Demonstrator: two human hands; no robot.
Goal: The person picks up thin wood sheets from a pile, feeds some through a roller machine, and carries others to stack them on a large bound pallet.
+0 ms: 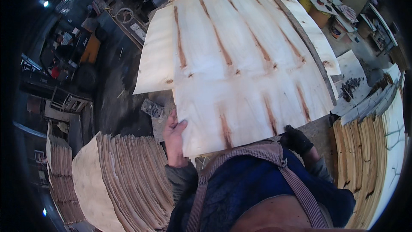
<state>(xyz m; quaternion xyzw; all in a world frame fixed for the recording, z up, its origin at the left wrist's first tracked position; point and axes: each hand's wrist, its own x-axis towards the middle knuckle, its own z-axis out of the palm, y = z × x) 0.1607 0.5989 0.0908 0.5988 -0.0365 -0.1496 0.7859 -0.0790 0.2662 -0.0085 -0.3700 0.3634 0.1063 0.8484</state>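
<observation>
- Currently both hands grip 1 big pale veneer sheet (240,73) at its near edge; sheet has reddish-brown streaks and lies spread over the stack of similar sheets (156,66) on the work surface in front of the person.
- Left hand (174,135): bare, thumb on top of the sheet's near-left corner, fingers under it — pinching the sheet.
- Right hand (298,139): dark glove, closed on the near-right edge, partly hidden behind the apron strap (296,184).
- Step, by my read: laying or squaring the top sheet on the pile; near edge looks slightly lifted, not yet let go.
- Next move likely needs both corners lined up with the sheets below, then an even lowering so the thin sheet doesn't crack or buckle.
- Around: 1 pile of veneer strips (133,180) at lower left, more stacked veneer (369,154) on edge at right, buckets (319,13) far right, a forklift (83,47) at left.
</observation>
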